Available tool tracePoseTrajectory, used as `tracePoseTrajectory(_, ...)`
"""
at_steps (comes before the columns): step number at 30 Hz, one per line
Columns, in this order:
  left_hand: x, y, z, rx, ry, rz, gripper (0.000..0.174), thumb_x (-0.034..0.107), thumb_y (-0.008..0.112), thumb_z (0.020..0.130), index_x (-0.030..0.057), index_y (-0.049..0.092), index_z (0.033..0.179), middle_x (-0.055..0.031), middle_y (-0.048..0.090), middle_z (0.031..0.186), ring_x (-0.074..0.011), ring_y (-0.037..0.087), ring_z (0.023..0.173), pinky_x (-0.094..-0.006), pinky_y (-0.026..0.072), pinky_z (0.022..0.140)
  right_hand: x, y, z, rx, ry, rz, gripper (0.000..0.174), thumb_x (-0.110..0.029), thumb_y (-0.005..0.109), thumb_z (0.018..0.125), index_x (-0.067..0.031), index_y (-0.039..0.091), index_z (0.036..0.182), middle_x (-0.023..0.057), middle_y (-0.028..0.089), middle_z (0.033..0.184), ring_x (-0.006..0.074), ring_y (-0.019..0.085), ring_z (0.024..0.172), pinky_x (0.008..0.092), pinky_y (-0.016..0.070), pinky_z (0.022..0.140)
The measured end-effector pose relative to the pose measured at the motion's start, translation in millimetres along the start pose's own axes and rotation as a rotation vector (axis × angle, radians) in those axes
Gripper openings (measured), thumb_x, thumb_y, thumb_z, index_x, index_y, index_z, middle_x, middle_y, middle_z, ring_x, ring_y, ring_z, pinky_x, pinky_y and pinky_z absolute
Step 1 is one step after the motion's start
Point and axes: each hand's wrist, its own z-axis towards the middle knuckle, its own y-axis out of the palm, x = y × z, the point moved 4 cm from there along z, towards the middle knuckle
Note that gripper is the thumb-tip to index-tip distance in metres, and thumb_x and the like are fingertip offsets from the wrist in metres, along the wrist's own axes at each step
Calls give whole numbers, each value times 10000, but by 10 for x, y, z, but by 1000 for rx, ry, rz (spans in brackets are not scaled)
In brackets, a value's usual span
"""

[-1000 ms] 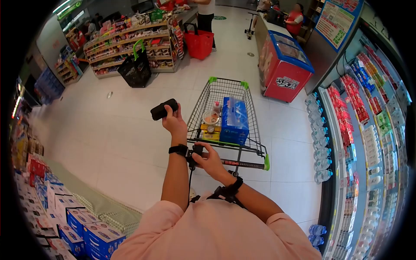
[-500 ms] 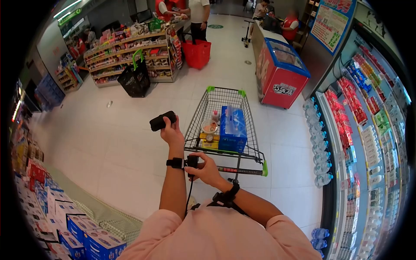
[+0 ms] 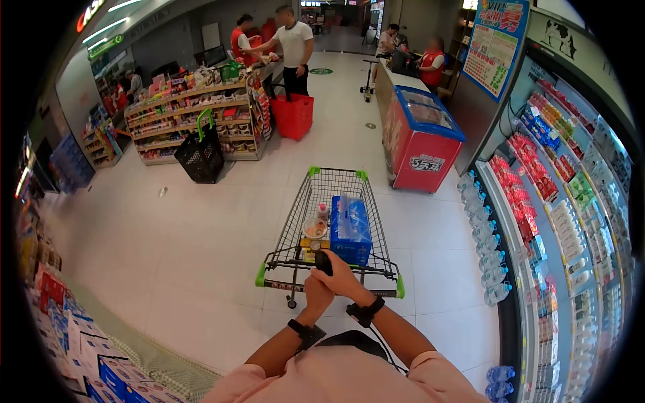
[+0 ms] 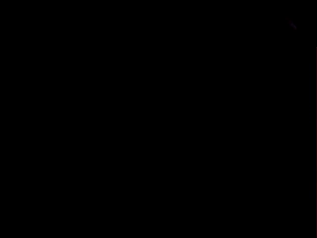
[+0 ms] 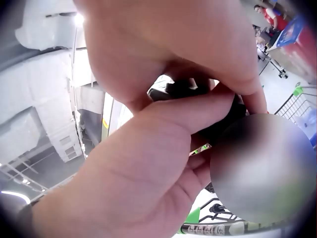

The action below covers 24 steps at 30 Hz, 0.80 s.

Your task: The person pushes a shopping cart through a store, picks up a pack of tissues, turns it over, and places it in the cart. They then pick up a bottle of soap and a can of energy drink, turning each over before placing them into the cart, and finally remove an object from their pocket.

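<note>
My hands meet just above the handle [image 3: 384, 293] of a shopping cart [image 3: 336, 172]. A small black oblong object [image 3: 324, 262], its kind unclear, sticks up from between them. The left hand [image 3: 316, 297] grips it from below. The right hand [image 3: 345, 278] curls over it from the right side. In the right wrist view the left hand [image 5: 143, 158] lays its thumb across the black object [image 5: 225, 119], under the right hand [image 5: 173, 39]. The cart holds a blue pack [image 3: 351, 230], a round clear tub [image 3: 314, 228], a red-capped bottle [image 3: 322, 211] and yellow boxes [image 3: 310, 254]. The left wrist view is black.
A red freezer [image 3: 426, 149] and a row of water bottles [image 3: 485, 248] beside refrigerated shelves [image 3: 564, 228] line the right. A black basket [image 3: 201, 159] stands by a snack shelf [image 3: 188, 121]. Beyond it, a person stands near a red basket [image 3: 293, 118]. Boxes [image 3: 121, 373] are stacked lower left.
The right hand has left the device on the left wrist and joined the left hand at the black object. The left hand has come inward and lower. The head view has tilted up.
</note>
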Motion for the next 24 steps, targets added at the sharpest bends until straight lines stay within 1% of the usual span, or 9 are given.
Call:
tracePoseTrajectory(2, -3, -34, 40, -139, 0, -13, 161, 70, 754, 791, -26, 669, 889, -150, 707, 847, -281, 717, 781, -367, 545, 636, -41, -107, -25, -87, 102, 32, 778, -447, 683, 887, 32, 390, 1426, 215, 565, 1278, 306, 599, 1095, 362, 472, 948)
tracePoseTrajectory(5, 74, -211, 114, -249, 5, -409, 217, 103, 801, 785, -37, 669, 884, -109, 712, 866, -203, 724, 809, -311, 551, 630, 118, -259, -83, -70, 101, 180, 745, -422, 689, 906, 35, 397, 1417, 180, 583, 1249, 275, 615, 1049, 339, 487, 907)
tracePoseTrajectory(6, 16, -285, 137, -202, 49, -354, 229, 122, 812, 804, -26, 672, 908, -84, 708, 935, -165, 715, 837, -262, 557, 659, 140, -333, -98, -92, 173, 298, 634, -366, 681, 935, 4, 436, 1387, 143, 583, 1242, 230, 615, 1058, 344, 520, 886)
tracePoseTrajectory(9, -206, -460, 157, -246, -527, -563, 193, 118, 767, 863, -6, 665, 971, -93, 683, 1021, -191, 715, 831, -258, 576, 731, 435, -599, 10, 5, 161, 521, 491, -313, 650, 964, -41, 465, 1329, 118, 583, 1201, 216, 617, 1048, 405, 573, 856)
tracePoseTrajectory(10, -382, -385, 129, -206, -559, -851, 220, 145, 709, 922, 20, 630, 1086, -65, 664, 1038, -191, 702, 902, -246, 582, 814, 503, -685, 18, 80, 180, 647, 450, -309, 638, 971, -56, 469, 1303, 114, 582, 1186, 224, 620, 1035, 438, 583, 843)
tracePoseTrajectory(13, -483, -235, 59, -206, -795, -1372, 236, 138, 650, 963, 21, 590, 1160, -54, 647, 1062, -183, 673, 986, -252, 576, 884, 525, -885, 97, 270, 223, 965, 363, -309, 610, 987, -88, 475, 1241, 104, 578, 1146, 251, 626, 996, 518, 602, 810)
tracePoseTrajectory(15, -319, -139, 20, -223, -797, -1420, 265, 92, 590, 989, 19, 552, 1241, -77, 623, 1128, -172, 640, 1053, -249, 562, 928, 479, -930, 173, 343, 232, 1101, 349, -322, 602, 991, -94, 469, 1220, 104, 575, 1127, 272, 626, 972, 545, 601, 795)
tracePoseTrajectory(19, -82, 65, 13, -371, -784, -1503, 278, 47, 545, 1002, -25, 534, 1270, -106, 597, 1182, -165, 605, 1102, -217, 510, 993, 273, -849, 328, 332, 184, 1198, 348, -327, 598, 993, -83, 473, 1207, 79, 584, 1105, 224, 636, 956, 487, 615, 747)
tracePoseTrajectory(24, 194, 92, 36, -465, -942, -1677, 322, 160, 585, 1002, -40, 536, 1250, -121, 589, 1189, -183, 606, 1089, -272, 527, 957, 15, -739, 445, 315, 133, 1130, 362, -333, 609, 987, -60, 499, 1198, 88, 602, 1109, 213, 657, 952, 441, 621, 735)
